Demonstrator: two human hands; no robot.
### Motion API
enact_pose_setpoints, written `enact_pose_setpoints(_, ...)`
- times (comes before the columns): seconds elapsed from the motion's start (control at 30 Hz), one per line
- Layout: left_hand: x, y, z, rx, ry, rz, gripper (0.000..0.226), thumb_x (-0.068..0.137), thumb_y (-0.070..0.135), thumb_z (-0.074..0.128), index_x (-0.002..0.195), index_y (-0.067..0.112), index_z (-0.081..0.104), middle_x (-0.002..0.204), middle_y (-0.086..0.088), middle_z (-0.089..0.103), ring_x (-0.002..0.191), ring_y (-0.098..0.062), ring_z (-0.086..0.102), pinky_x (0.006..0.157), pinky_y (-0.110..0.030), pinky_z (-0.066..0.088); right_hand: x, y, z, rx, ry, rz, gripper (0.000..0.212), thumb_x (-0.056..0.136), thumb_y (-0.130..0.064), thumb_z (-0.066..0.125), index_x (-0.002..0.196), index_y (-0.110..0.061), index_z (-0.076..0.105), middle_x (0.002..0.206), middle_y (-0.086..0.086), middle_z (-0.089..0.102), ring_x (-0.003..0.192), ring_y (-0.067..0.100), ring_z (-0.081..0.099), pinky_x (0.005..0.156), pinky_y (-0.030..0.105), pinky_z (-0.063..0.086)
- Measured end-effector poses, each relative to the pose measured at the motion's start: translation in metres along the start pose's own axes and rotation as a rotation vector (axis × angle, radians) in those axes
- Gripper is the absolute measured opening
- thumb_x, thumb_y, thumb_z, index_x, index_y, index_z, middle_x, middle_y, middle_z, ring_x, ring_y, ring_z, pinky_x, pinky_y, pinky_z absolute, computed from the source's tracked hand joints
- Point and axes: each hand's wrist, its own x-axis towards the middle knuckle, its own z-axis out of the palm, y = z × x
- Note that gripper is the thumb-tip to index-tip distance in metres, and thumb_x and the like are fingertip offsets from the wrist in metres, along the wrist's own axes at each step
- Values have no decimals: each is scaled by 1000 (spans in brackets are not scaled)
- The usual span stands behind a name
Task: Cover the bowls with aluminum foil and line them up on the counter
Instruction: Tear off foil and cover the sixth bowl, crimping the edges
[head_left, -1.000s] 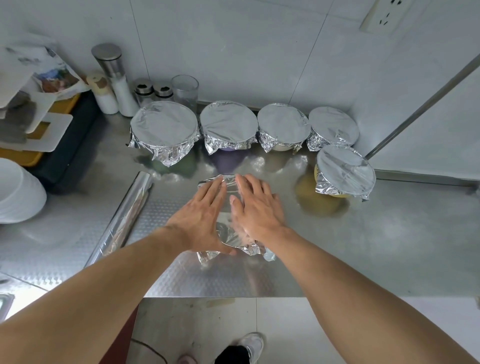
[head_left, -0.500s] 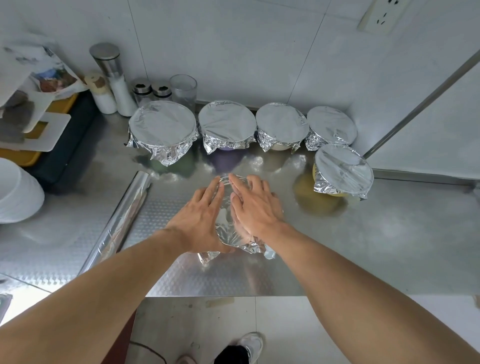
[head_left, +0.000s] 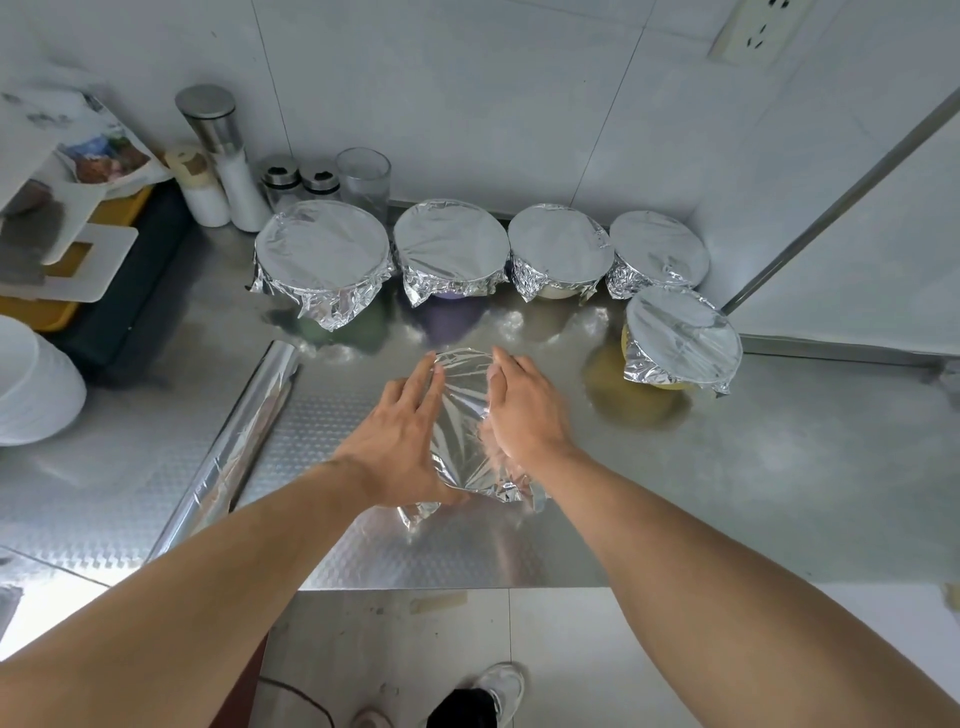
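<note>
A bowl under a crinkled sheet of aluminum foil (head_left: 461, 415) stands on the steel counter (head_left: 727, 467) right in front of me. My left hand (head_left: 400, 436) presses the foil down on the bowl's left side with straight fingers. My right hand (head_left: 524, 415) presses on the right side, slightly blurred. The bowl itself is hidden by foil and hands. Several foil-covered bowls form a row by the back wall, from a large one (head_left: 322, 254) to a small one (head_left: 657, 249). A covered yellow bowl (head_left: 683, 343) sits just in front of the row's right end.
The foil roll (head_left: 244, 447) lies diagonally left of my hands. Shakers (head_left: 228, 161), small jars and a glass (head_left: 363, 176) stand at the back left. White plates (head_left: 31, 389) and a rack of boards sit at the far left. The counter edge runs below my forearms.
Both hands have slid apart from the top of the foil to the bowl's sides, baring the foil's top between them.
</note>
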Motion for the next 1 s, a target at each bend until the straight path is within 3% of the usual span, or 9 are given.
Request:
enact_pose_setpoints(0.13, -10, 7, -6, -72, -77, -33, 168, 43, 103, 58, 152, 16, -35, 167, 1, -29, 155, -26, -1, 127, -46, 18, 6, -2, -8, -19, -95, -1, 44, 109, -39, 29, 145, -24, 49, 140, -1, 57, 128, 22, 53, 110, 40, 38)
enact_pose_setpoints(0.2, -18, 9, -9, -72, -1, -29, 152, 54, 107, 40, 153, 20, -35, 171, -7, -2, 153, -28, 16, 125, -44, 20, 8, 0, -10, 74, -87, -5, 38, 109, -36, 34, 132, -25, 62, 128, -2, 66, 118, 21, 60, 103, 39, 45)
enact_pose_setpoints(0.27, -20, 10, -13, 17, 211, -45, 138, 63, 107, 15, 160, 16, -22, 154, -12, 34, 138, -28, 38, 120, -44, 28, 8, 1, -10, 158, -69, 12, 34, 107, -41, 41, 107, -25, 71, 103, -4, 74, 96, 19, 67, 87, 41, 53)
enact_pose_setpoints(0.3, -18, 9, -15, 61, 273, -45, 138, 64, 107, 9, 162, 12, -14, 151, -12, 38, 137, -30, 38, 121, -45, 27, 8, 0, -9, 185, -70, 29, 35, 105, -44, 44, 96, -23, 71, 89, -5, 74, 84, 19, 67, 79, 42, 54)
enact_pose_setpoints(0.37, -10, 5, -13, 149, 256, 99, 139, 68, 106, 14, 163, 6, -7, 166, -18, 22, 155, -33, 15, 128, -49, 8, 11, -3, -6, 207, -69, 64, 35, 102, -42, 49, 84, -19, 67, 73, -2, 70, 72, 22, 65, 71, 44, 55)
enact_pose_setpoints(0.47, 0, 6, 2, 236, 180, 339, 140, 71, 103, 26, 161, 0, -4, 171, -18, -6, 158, -32, -11, 128, -53, -1, 15, -5, -5, 174, -82, 53, 21, 92, -28, 50, 83, -25, 69, 84, 1, 75, 81, 27, 68, 73, 38, 56)
enact_pose_setpoints(0.6, 4, 11, 5, 302, 34, 261, 147, 64, 108, 19, 156, 4, -27, 165, -13, -32, 152, -33, -31, 126, -54, -10, 15, -5, -8, 173, -95, 51, 34, 100, -31, 49, 69, -22, 60, 70, -2, 69, 70, 22, 64, 69, 39, 54)
enact_pose_setpoints(0.8, 5, 17, 3, 308, -51, 173, 147, 60, 110, 18, 156, 9, -28, 163, -11, -35, 154, -31, -26, 127, -54, 0, 1, 5, -12, 233, -27, 66, 42, 104, -33, 51, 63, -20, 49, 52, -5, 44, 61, 22, 45, 60, 33, 30)
enact_pose_setpoints(1.0, 3, 19, 3, 323, -74, 159, 148, 59, 110, 17, 156, 8, -28, 163, -12, -36, 154, -33, -24, 127, -55, 3, -25, 15, -1, 504, 73, 282, 49, 98, -51, 44, 82, -8, 60, 63, 4, 55, 63, 21, 51, 68, 54, 56)
